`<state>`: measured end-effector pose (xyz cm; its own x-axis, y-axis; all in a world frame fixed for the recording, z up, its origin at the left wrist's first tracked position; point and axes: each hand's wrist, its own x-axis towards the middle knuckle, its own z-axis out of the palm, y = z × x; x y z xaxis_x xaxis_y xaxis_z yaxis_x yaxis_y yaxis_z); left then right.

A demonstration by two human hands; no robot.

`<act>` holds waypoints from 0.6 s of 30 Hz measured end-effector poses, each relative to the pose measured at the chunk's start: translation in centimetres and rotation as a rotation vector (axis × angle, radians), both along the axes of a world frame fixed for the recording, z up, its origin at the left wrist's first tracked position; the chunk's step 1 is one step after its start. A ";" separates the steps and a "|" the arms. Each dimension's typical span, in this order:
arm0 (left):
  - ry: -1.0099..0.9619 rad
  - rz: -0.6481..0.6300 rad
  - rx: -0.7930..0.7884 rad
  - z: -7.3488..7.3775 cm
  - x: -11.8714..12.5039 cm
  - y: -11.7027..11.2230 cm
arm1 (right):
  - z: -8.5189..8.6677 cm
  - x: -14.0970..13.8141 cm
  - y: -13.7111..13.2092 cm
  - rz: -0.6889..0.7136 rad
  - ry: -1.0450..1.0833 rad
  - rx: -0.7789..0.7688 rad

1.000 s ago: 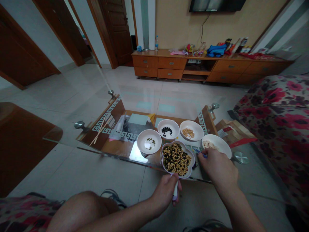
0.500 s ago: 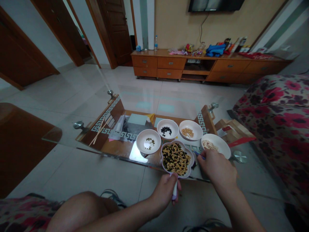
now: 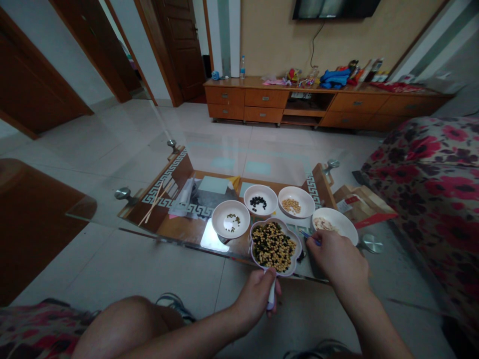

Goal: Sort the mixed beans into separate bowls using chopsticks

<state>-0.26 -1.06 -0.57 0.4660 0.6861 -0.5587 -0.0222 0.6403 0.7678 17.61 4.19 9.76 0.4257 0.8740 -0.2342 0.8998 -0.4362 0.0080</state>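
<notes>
My left hand (image 3: 256, 294) grips the pale handle of a purple-rimmed, flower-shaped dish (image 3: 289, 233) at the near edge of the glass table. The dish is heaped with mixed yellow soybeans and dark green and black beans (image 3: 273, 245). My right hand (image 3: 337, 259) pinches a thin blue tool (image 3: 310, 238), its tip beside the dish's right rim. Around the dish stand white bowls: green beans (image 3: 231, 219), black beans (image 3: 258, 202), soybeans (image 3: 292, 205), and pale bits (image 3: 334, 225).
The glass tabletop (image 3: 112, 214) has steel corner fittings. On the wooden shelf below lie chopsticks (image 3: 151, 209) and papers. A brown paper bag (image 3: 362, 207) sits right, beside a floral sofa (image 3: 430, 199). A cluttered wooden cabinet (image 3: 322, 102) stands at the back.
The whole view has shifted very slightly with my head. Both hands, the blue tool and the dish stay in nearly the same place.
</notes>
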 end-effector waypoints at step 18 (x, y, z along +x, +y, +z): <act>-0.007 -0.014 0.002 0.1 0.0 0.1 | 0.2 0.2 0.3 -0.039 0.082 0.388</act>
<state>-0.23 -0.96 -0.49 0.4795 0.6807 -0.5539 -0.0183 0.6388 0.7692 17.77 4.46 9.93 0.4535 0.8880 0.0754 0.8735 -0.4261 -0.2354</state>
